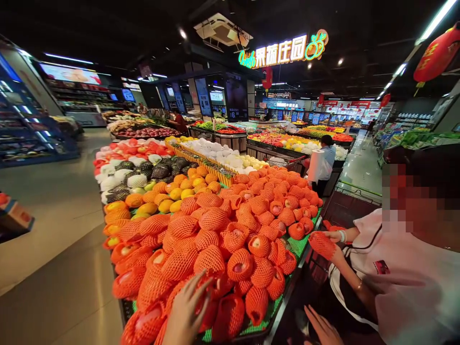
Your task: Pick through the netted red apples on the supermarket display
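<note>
My left hand (pixel 189 306) reaches over the front of a heap of mango-like fruits (pixel 209 260) in orange-red foam nets. Its fingers are spread, with the tips at the fruits; whether they touch is hard to tell. A red-skinned fruit (pixel 228 316) in its net lies just right of that hand. Low at the right, my right hand (pixel 321 328) is partly cut off by the frame edge, fingers stretched out and holding nothing visible. Another person's hands (pixel 336 249) hold a netted fruit (pixel 322 244) beside the stand.
Green mesh (pixel 299 245) lines the stand's edge. Yellow fruits (pixel 166 206), dark-netted fruits (pixel 161 171) and white-wrapped fruits (pixel 212 149) lie farther back. A person in a pale shirt (pixel 406 282) stands close at right, near a shopping cart (pixel 354 206). A plastic bag roll (pixel 316 165) stands beyond.
</note>
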Available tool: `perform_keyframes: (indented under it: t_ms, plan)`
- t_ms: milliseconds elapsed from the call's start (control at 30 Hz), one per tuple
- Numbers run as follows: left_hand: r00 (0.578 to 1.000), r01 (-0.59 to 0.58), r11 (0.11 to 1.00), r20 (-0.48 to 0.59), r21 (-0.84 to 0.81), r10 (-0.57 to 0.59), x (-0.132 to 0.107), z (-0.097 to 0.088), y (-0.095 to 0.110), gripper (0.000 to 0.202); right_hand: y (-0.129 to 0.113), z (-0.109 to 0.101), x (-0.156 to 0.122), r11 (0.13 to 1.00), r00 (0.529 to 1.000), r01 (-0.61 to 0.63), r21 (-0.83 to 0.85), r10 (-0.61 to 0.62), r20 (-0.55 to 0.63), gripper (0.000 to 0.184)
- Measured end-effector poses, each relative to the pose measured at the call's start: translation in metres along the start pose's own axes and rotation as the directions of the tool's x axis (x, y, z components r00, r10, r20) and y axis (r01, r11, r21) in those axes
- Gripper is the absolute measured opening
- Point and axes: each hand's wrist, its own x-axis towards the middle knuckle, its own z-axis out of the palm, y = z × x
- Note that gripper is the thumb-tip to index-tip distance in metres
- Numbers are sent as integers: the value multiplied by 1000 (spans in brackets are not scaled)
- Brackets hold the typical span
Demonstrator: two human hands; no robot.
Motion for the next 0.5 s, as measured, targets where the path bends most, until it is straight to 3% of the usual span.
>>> perform_keyframes:
  t_ms: [100, 200, 267, 367, 500]
  plan:
    - [992, -68, 997, 109, 45, 63, -13, 35, 29, 34, -45, -25, 20, 996, 996, 88, -7, -88, -23, 69]
    - [971, -17, 999, 239, 46, 6, -36, 55, 48, 32, -84, -39, 44, 994, 981, 107, -39, -112, -159, 58]
    - [948, 13, 999, 318, 40, -25, -53, 60, 48, 35, -108, -48, 59, 999, 973, -2, -46, -8, -231, 52]
    - [927, -1, 1000, 375, 17, -6, -76, 65, 38, 47, -138, -58, 76, 987, 973, -155, -33, 147, -178, 67]
    - [914, 60, 998, 403, 3, -56, -96, 70, 32, 66, -159, -57, 82, 981, 980, -176, -82, 167, -111, 81]
